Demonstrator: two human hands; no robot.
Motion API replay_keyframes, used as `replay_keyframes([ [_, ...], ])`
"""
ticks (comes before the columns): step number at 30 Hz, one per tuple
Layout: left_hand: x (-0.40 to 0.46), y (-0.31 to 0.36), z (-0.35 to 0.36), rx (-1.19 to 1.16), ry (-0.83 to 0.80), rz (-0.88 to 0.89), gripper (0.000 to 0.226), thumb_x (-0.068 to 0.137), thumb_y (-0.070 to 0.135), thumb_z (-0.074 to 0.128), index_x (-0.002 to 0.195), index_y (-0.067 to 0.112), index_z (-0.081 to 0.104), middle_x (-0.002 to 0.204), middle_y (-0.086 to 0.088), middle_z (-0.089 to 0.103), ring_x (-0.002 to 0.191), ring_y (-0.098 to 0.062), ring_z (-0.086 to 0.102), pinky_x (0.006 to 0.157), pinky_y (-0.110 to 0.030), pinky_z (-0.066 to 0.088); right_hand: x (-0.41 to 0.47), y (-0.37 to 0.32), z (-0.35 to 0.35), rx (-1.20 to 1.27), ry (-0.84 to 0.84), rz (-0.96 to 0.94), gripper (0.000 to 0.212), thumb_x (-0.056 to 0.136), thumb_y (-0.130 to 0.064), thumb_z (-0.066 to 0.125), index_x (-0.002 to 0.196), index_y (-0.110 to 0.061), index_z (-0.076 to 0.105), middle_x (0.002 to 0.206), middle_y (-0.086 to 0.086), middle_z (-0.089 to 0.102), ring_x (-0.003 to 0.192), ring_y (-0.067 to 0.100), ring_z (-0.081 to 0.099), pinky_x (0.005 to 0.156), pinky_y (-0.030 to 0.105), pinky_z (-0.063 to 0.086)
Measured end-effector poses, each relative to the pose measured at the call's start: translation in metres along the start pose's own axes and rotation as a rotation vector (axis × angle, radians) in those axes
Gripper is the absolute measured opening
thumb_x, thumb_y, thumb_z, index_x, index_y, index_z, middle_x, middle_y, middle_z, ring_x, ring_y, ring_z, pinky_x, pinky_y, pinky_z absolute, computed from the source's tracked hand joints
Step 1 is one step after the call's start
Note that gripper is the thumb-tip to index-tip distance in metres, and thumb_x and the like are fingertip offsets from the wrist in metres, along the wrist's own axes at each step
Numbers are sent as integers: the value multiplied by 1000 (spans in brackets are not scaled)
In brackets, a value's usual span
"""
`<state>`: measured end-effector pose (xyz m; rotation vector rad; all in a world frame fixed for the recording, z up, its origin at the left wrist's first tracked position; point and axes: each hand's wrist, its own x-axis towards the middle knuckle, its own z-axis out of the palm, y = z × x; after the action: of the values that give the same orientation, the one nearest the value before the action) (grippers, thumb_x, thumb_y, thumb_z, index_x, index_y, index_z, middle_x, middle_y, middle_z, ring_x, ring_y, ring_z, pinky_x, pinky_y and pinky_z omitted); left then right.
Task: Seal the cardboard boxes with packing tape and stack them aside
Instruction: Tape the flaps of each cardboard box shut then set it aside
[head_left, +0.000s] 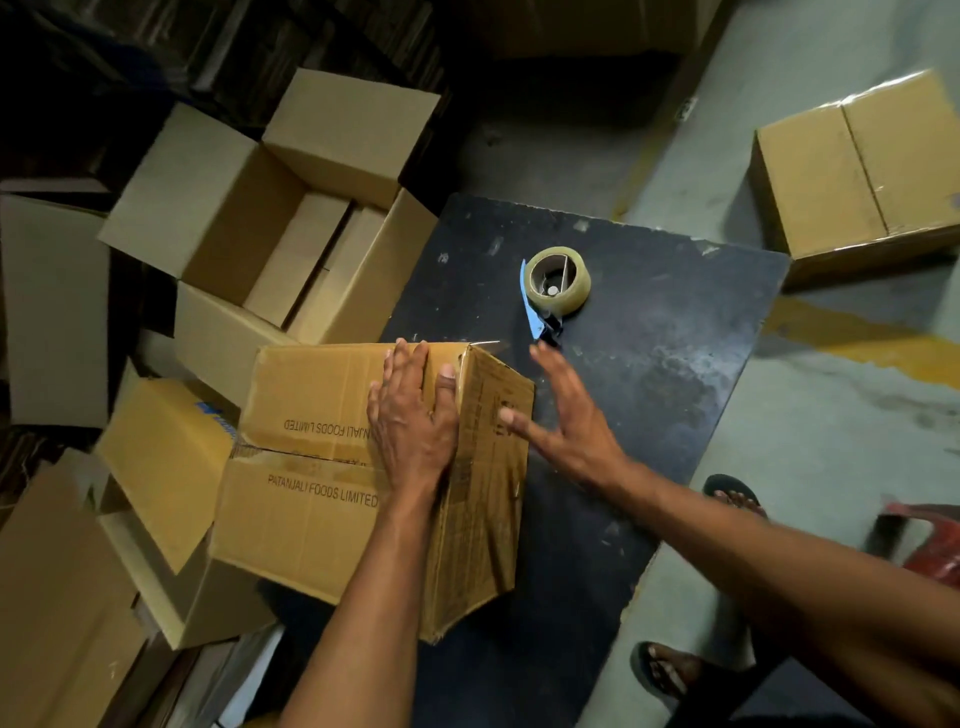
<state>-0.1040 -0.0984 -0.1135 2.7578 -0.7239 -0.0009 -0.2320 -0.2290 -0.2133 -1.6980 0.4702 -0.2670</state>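
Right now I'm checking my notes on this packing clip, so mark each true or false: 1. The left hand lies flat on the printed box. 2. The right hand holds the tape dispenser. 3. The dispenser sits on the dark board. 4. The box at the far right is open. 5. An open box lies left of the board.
1. True: the left hand lies flat on the printed box.
2. False: the right hand is open and holds nothing; the dispenser lies beyond it.
3. True: it sits on the dark board.
4. False: the far right box is closed.
5. True: the open box lies left.
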Motion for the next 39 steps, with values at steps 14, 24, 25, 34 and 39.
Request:
replay_keyframes([
  [14,-1,3,2,-17,12,-23,66,101,61,33,156,24,44,166,-1,33,156,-17,23,128,-50,15,34,-31,14,-83,-225,-260,90,99,-14,59,165,-12,-2,173,7,0,159,16,4,129,36,17],
  [24,-6,2,-1,-11,-9,-24,69,100,62,30,157,25,41,167,1,30,157,-16,22,128,-51,15,-16,-25,39,-298,-342,-313,124,76,-10,62,154,-13,-34,164,9,-38,155,28,-26,126,61,13],
  [25,-5,3,-1,-13,-9,-25,70,99,63,30,157,25,40,167,1,30,157,-16,21,128,-51,15,-25,-16,35,-328,-400,-354,125,77,-12,65,155,-13,-33,165,9,-36,156,27,-24,126,61,11],
  [34,-7,3,-1,-17,-16,-44,68,101,64,30,157,28,40,168,3,28,157,-12,18,129,-46,12,14,-19,14,-120,-173,-287,87,107,-47,40,161,-11,-19,170,1,-24,159,17,-13,128,57,3],
  [39,-5,1,-1,-2,-59,-28,65,101,63,26,158,32,31,169,3,19,157,-9,10,130,-43,6,23,-28,47,-134,-180,-313,95,102,-69,13,158,0,-19,166,13,-31,156,29,-22,126,62,-3],
])
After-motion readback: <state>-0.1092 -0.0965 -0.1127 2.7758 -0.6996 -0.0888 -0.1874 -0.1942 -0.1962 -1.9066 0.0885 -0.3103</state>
